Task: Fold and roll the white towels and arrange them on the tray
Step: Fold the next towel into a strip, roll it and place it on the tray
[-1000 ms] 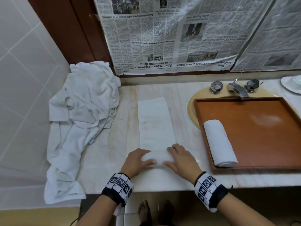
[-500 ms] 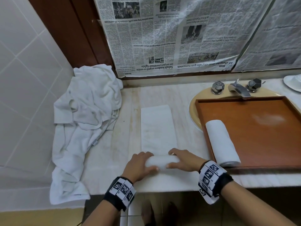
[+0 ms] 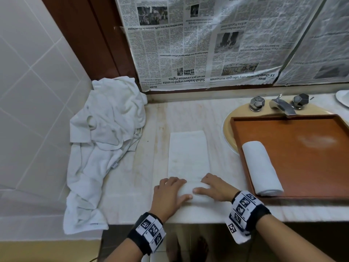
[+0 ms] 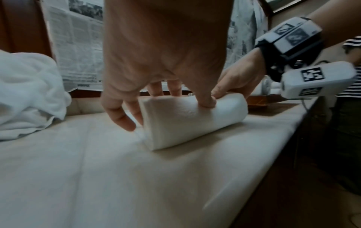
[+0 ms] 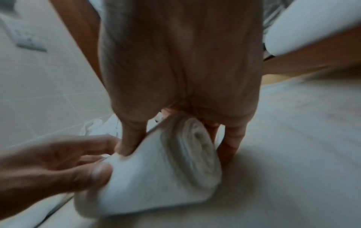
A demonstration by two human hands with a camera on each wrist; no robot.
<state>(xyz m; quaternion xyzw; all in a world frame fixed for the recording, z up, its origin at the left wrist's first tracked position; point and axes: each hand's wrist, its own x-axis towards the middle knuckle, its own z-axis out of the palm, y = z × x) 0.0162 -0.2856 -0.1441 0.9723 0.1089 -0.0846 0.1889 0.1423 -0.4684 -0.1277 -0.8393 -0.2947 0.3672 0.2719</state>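
A folded white towel strip [image 3: 188, 154] lies lengthwise on the marble counter, and its near end is wound into a roll [image 3: 197, 190] [image 4: 191, 120] [image 5: 156, 177]. My left hand [image 3: 170, 193] [image 4: 156, 69] grips the roll's left end, fingers over the far side and thumb on the near side. My right hand [image 3: 214, 188] [image 5: 181, 69] grips the right end the same way, beside the spiral end face. A finished rolled towel [image 3: 261, 167] lies along the left side of the brown wooden tray [image 3: 306, 167].
A heap of loose white towels [image 3: 105, 138] fills the counter's left corner against the tiled wall. The tray sits over a yellow sink [image 3: 229, 129] with a chrome faucet [image 3: 283, 106]. A white dish [image 3: 342, 97] is at the far right. Newspaper covers the wall behind.
Both hands have turned the roll away from me along the strip. The roll is thicker and the flat part is shorter. The tray and the heap have not moved.
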